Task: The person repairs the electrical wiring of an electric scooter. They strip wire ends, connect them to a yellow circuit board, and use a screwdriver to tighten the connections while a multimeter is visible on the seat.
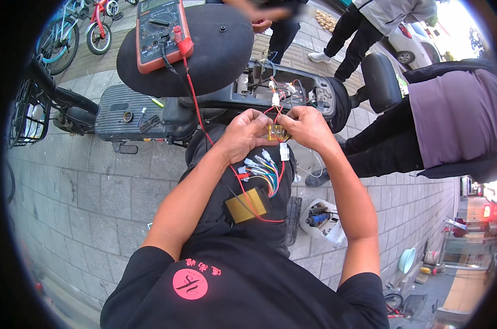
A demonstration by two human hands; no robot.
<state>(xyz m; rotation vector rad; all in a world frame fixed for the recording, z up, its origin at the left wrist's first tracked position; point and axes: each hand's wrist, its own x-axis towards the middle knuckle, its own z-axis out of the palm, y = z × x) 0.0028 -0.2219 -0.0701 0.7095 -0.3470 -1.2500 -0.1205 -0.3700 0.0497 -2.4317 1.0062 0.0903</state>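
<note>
Above my lap, my left hand (245, 133) is closed on a small yellow block (273, 132) with metal parts showing. My right hand (307, 127) is closed at the other side, its thumb and finger pinching near red wires (277, 114) that run up to a white connector (275, 100). Just below the fingers hangs another white connector (284, 151) on a red lead. A gold finned controller box (246, 206) lies on my lap. Its bundle of coloured wires (267, 174) ends in several white plugs. A red test lead crosses over the box.
An orange-and-grey multimeter (160, 38) rests on the black seat (218, 46). The scooter's open compartment (300, 90) holds loose wiring. Small tools lie on the ribbed footboard (117, 104). A white tool bin (332, 237) stands right of my legs. People stand close by at the right (456, 115) and back.
</note>
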